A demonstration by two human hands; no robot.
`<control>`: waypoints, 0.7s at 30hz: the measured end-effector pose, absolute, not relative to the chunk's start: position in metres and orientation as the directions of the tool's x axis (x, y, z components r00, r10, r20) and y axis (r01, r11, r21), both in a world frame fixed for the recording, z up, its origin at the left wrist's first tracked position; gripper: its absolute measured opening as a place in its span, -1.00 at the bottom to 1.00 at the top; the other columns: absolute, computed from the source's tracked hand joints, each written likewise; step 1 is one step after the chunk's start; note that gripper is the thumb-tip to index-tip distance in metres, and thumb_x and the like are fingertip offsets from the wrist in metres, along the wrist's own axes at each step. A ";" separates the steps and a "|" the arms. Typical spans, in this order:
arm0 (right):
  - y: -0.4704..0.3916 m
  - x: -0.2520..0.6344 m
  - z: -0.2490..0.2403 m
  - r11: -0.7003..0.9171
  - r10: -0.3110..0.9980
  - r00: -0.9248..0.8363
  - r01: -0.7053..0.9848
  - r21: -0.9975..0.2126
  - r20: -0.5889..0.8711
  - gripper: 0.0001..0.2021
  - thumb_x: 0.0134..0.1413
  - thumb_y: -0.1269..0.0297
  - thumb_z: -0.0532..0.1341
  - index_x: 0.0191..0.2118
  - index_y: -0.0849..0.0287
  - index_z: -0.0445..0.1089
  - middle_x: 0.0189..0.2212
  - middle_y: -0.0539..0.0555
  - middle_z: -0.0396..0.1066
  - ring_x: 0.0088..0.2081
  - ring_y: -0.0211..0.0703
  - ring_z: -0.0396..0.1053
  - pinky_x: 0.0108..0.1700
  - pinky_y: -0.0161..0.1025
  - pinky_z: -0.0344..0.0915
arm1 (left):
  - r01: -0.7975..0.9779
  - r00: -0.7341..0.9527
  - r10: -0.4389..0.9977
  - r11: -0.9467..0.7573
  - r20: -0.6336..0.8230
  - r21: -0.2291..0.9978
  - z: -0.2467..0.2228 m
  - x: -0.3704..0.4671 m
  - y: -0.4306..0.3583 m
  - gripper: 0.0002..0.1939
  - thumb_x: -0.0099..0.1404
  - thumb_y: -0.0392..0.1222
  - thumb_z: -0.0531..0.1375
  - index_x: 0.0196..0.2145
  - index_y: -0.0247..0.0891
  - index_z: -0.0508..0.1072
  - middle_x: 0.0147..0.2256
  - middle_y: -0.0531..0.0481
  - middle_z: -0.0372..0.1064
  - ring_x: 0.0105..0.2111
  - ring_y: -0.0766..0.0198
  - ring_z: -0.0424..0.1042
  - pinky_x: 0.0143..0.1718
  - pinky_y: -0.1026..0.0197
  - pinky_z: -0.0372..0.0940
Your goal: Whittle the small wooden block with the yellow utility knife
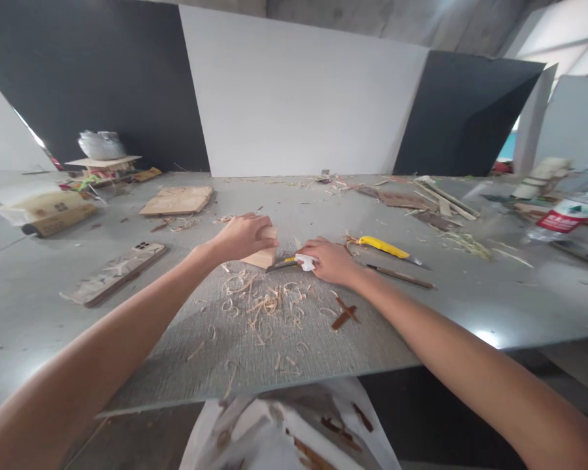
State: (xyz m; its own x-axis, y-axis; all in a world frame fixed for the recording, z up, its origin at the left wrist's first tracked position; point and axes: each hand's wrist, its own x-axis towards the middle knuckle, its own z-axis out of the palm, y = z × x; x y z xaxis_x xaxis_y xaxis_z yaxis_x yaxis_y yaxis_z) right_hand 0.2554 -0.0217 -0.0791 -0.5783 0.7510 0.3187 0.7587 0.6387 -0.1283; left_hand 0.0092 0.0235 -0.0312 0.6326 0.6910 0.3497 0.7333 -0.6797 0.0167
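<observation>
Near the middle of the grey table (166, 365), my left hand (244, 236) is closed round a pale wooden block (263, 256). My right hand (326, 260) grips a knife (281, 264) with a dark blade and a bit of yellow on it; white tissue (306, 262) shows between the fingers. The blade points left, its tip beside the block's lower right corner. Whether it touches the wood cannot be made out. Curled wood shavings (269, 303) lie just below both hands.
Right of my right hand lie a yellow-handled knife (385, 247) and a thin dark tool (402, 277). Crossed brown strips (345, 313) lie nearer. A phone (115, 273) and square board (176, 200) are left; a bottle (563, 219) is far right.
</observation>
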 end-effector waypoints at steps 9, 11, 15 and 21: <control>-0.020 0.264 -0.075 0.620 0.769 -0.530 0.755 -0.214 0.356 -0.79 0.07 0.45 0.07 -0.27 0.08 0.42 -0.34 0.05 0.42 -0.26 -0.13 0.29 -0.22 -0.24 0.14 | 0.739 0.630 0.700 -0.674 0.336 0.019 -0.030 0.012 0.022 -0.55 0.20 0.24 0.01 -0.22 -0.20 0.31 -0.30 -0.07 0.33 -0.30 0.17 0.30 -0.38 0.20 0.08; -0.020 0.264 -0.076 0.616 0.773 -0.548 0.769 -0.172 0.320 -0.75 0.04 0.48 0.08 -0.23 0.06 0.42 -0.31 0.04 0.44 -0.22 -0.12 0.29 -0.20 -0.23 0.14 | 0.741 0.626 0.700 -0.672 0.344 0.020 -0.030 0.012 0.023 -0.56 0.20 0.23 0.01 -0.22 -0.20 0.31 -0.30 -0.07 0.33 -0.29 0.17 0.30 -0.37 0.20 0.08; -0.022 0.263 -0.079 0.623 0.766 -0.572 0.773 -0.119 0.294 -0.63 -0.02 0.52 0.10 -0.11 0.02 0.40 -0.19 0.03 0.44 -0.10 -0.10 0.26 -0.13 -0.22 0.13 | 0.749 0.617 0.710 -0.662 0.339 0.026 -0.031 0.011 0.025 -0.54 0.19 0.25 0.00 -0.21 -0.19 0.30 -0.29 -0.08 0.33 -0.28 0.16 0.31 -0.35 0.18 0.10; -0.019 0.266 -0.077 0.617 0.770 -0.521 0.756 -0.219 0.368 -0.72 0.03 0.45 0.11 -0.16 0.05 0.43 -0.24 0.05 0.45 -0.17 -0.11 0.29 -0.17 -0.23 0.15 | 0.760 0.609 0.725 -0.649 0.323 0.023 -0.030 0.011 0.022 -0.53 0.19 0.25 0.00 -0.19 -0.19 0.31 -0.29 -0.09 0.33 -0.28 0.16 0.31 -0.34 0.17 0.11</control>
